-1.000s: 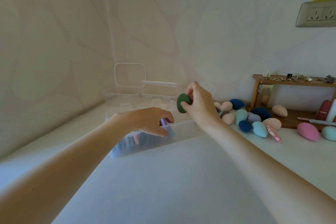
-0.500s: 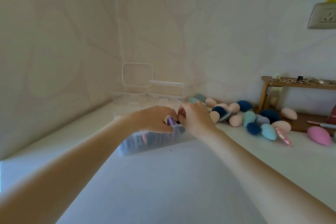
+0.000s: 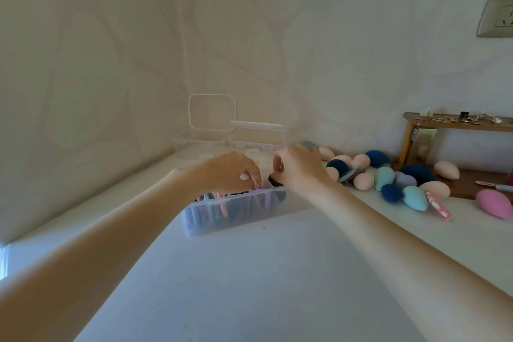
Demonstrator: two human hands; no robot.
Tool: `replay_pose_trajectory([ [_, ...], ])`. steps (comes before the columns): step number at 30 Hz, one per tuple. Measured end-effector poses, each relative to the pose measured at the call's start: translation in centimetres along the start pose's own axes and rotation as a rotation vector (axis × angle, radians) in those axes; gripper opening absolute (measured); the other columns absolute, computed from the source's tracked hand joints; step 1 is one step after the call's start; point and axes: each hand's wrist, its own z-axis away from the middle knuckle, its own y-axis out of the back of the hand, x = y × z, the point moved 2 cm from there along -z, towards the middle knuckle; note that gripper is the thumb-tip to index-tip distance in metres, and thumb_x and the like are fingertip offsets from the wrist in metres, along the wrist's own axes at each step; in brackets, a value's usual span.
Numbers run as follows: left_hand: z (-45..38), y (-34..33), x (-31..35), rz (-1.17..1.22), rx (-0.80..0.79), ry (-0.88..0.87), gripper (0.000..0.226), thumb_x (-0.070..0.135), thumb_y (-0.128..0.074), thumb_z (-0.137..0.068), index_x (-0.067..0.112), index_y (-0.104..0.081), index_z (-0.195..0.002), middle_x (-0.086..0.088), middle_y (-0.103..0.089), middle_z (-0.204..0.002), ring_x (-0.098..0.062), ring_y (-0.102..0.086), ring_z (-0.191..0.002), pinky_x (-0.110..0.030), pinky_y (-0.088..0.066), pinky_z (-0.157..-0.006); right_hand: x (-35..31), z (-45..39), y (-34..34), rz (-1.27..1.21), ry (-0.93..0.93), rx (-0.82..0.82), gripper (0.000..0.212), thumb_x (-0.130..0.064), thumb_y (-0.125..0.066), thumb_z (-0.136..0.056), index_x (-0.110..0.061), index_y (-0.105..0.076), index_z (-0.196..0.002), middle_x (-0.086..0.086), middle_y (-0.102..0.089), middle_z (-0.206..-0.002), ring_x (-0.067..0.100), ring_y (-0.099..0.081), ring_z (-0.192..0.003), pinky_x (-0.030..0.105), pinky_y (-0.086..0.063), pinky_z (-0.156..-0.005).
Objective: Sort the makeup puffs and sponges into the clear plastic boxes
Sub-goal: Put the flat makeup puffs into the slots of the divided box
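Observation:
A clear plastic box full of upright flat puffs stands on the white counter. My left hand curls over its top and holds back the pink and purple puffs. My right hand pinches a dark green puff and pushes it into the box's right end. Two more clear boxes with open lids stand behind, against the wall. Loose egg-shaped sponges in peach, blue, teal and lilac lie in a heap to the right.
A wooden shelf with small jewellery stands at the right against the wall. A pink sponge and a striped nail file lie in front of it. A wall socket is high on the right. Two walls meet behind the boxes.
My right hand has come down from above the box with the green puff and now pushes it in among the others. The left hand stayed on the box top.

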Motion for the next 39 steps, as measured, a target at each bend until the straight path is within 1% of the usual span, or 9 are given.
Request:
replay_pose_trajectory([
  [4, -0.3, 0.1, 0.2, -0.025, -0.011, -0.003, 0.022, 0.017, -0.048, -0.092, 0.02, -0.064, -0.107, 0.005, -0.06, -0.114, -0.012, -0.055, -0.1, 0.001, -0.038, -0.067, -0.3, 0.1, -0.8, -0.027, -0.028, -0.071, 0.015, -0.014, -0.054, -0.088, -0.012, -0.068, -0.092, 0.004, -0.066, -0.094, 0.025, -0.055, -0.097, 0.037, -0.03, -0.082],
  [7, -1.0, -0.5, 1.0, -0.011, 0.045, -0.022, 0.026, 0.025, -0.049, -0.092, 0.018, -0.056, -0.116, 0.002, -0.058, -0.123, -0.016, -0.055, -0.113, -0.027, -0.044, -0.096, 0.0, -0.1, -0.6, -0.094, -0.076, -0.146, 0.021, -0.016, -0.051, -0.09, -0.013, -0.062, -0.072, -0.002, -0.053, -0.066, 0.023, -0.049, -0.081, 0.034, -0.03, -0.078],
  [9, -1.2, -1.2, 1.5, 0.058, 0.029, -0.003, 0.029, 0.026, -0.049, -0.09, 0.017, -0.049, -0.118, 0.0, -0.059, -0.123, -0.02, -0.055, -0.112, -0.036, -0.044, -0.097, 0.4, 0.1, -0.4, -0.146, -0.107, -0.177, 0.026, -0.016, -0.052, -0.091, -0.01, -0.061, -0.067, -0.003, -0.044, -0.058, 0.022, -0.046, -0.074, 0.032, -0.031, -0.07],
  [12, -1.4, -1.7, 1.9, 0.115, -0.027, 0.006, 0.032, 0.018, -0.052, -0.085, 0.019, -0.043, -0.115, 0.0, -0.061, -0.12, -0.02, -0.058, -0.102, -0.033, -0.046, -0.089, 1.4, 0.6, -0.2, -0.304, -0.117, -0.196, 0.028, -0.019, -0.054, -0.092, 0.003, -0.071, -0.089, 0.004, -0.049, -0.062, 0.02, -0.043, -0.068, 0.026, -0.028, -0.055],
  [15, -1.5, -1.6, 1.8, 0.071, -0.062, 0.002, 0.037, 0.02, -0.057, -0.083, 0.021, -0.041, -0.116, 0.002, -0.059, -0.12, -0.017, -0.057, -0.096, -0.03, -0.047, -0.087, 2.1, 0.9, 0.0, -0.345, -0.105, -0.188, 0.024, -0.019, -0.055, -0.091, -0.005, -0.074, -0.094, 0.008, -0.062, -0.078, 0.015, -0.049, -0.069, 0.016, -0.033, -0.05],
  [21, -2.2, -1.3, 2.2, -0.045, -0.127, -0.011, 0.044, 0.023, -0.056, -0.083, 0.022, -0.046, -0.126, 0.005, -0.053, -0.126, -0.015, -0.054, -0.11, -0.033, -0.045, -0.098, 5.9, 0.8, 2.3, -0.307, -0.354, 0.216, 0.025, -0.011, -0.047, -0.092, -0.008, -0.068, -0.105, 0.008, -0.068, -0.108, 0.025, -0.062, -0.097, 0.03, -0.047, -0.072],
  [24, -2.4, -1.1, 2.2, -0.04, -0.144, -0.004, 0.046, 0.024, -0.057, -0.083, 0.024, -0.045, -0.127, 0.005, -0.055, -0.125, -0.014, -0.055, -0.106, -0.032, -0.046, -0.096, 8.1, 1.6, 1.6, -0.152, -0.485, 0.02, 0.035, -0.012, -0.045, -0.093, -0.016, -0.052, -0.128, 0.009, -0.057, -0.123, 0.028, -0.054, -0.11, 0.032, -0.042, -0.078],
  [30, -2.6, -1.3, 1.9, 0.002, -0.145, -0.009, 0.047, 0.027, -0.059, -0.083, 0.026, -0.045, -0.128, 0.007, -0.055, -0.123, -0.01, -0.053, -0.098, -0.028, -0.045, -0.093, 9.6, 2.7, -1.6, -0.079, -0.56, -0.211, 0.042, -0.021, -0.03, -0.101, -0.011, -0.035, -0.141, 0.014, -0.042, -0.14, 0.029, -0.047, -0.122, 0.033, -0.042, -0.094],
  [39, -1.5, -0.7, 1.4, 0.092, -0.142, 0.019, 0.046, 0.024, -0.052, -0.089, 0.028, -0.04, -0.133, 0.012, -0.052, -0.129, -0.008, -0.044, -0.113, -0.019, -0.029, -0.09, 9.7, 1.7, 0.4, -0.091, -0.583, 0.156, 0.028, -0.022, -0.049, -0.095, -0.003, -0.06, -0.112, 0.016, -0.061, -0.109, 0.033, -0.056, -0.102, 0.034, -0.044, -0.071],
])
